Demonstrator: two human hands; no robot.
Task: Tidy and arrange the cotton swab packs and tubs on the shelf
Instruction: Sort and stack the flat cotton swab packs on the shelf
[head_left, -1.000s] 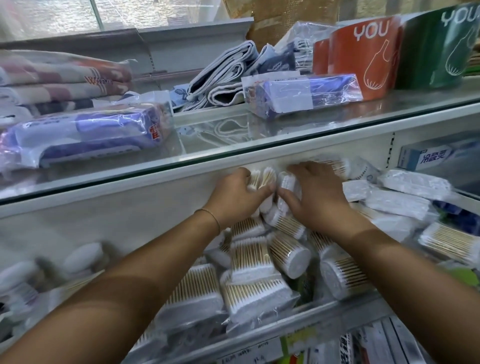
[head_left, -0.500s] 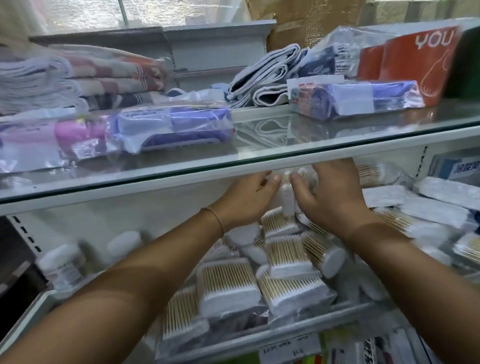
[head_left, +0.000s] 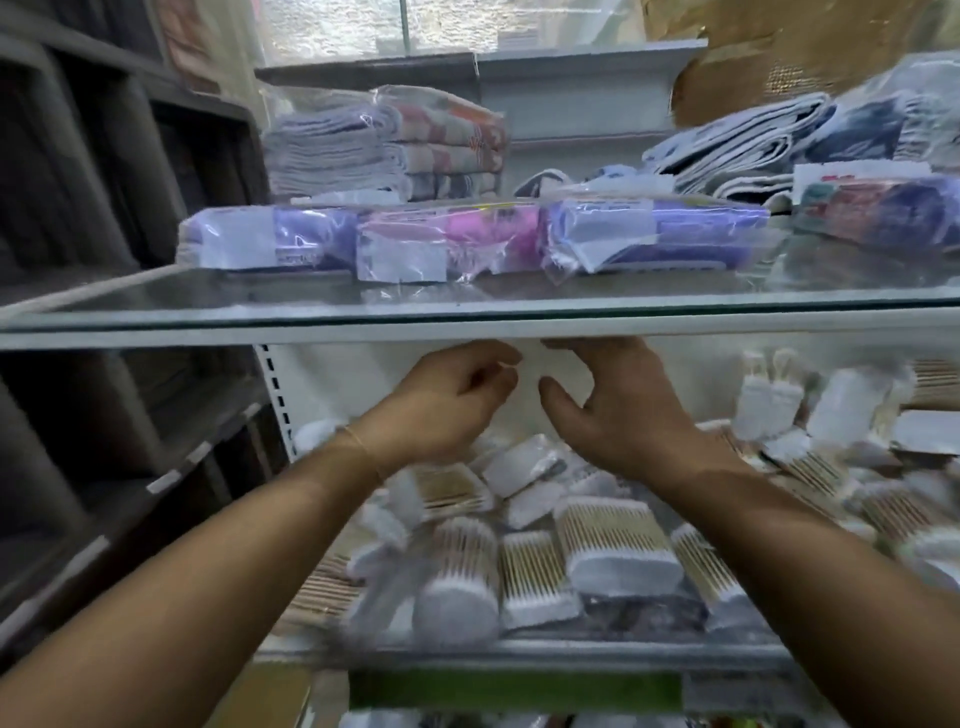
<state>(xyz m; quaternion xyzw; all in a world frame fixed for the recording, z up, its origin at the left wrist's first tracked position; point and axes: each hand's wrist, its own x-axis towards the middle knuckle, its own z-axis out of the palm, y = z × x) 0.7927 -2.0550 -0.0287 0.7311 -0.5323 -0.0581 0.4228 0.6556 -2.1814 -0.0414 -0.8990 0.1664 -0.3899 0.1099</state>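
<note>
both hands hover apart, holding nothing, just under the glass shelf (head_left: 467, 318): left hand (head_left: 452, 402) has fingers (head_left: 491, 358) loosely curled, right hand (head_left: 621, 410) has them spread, tips partly hidden by the shelf rim. the cotton swab packs (head_left: 615, 540) and a tub (head_left: 460, 577) lie jumbled on the lower shelf (head_left: 519, 656), below the palms and nearer the person, most with sticks running front to back and cotton ends facing out. the left hand looks nearer the tub and the right nearer the big pack and the upright packs (head_left: 763, 402) far right, so the next reach probably goes down.
</note>
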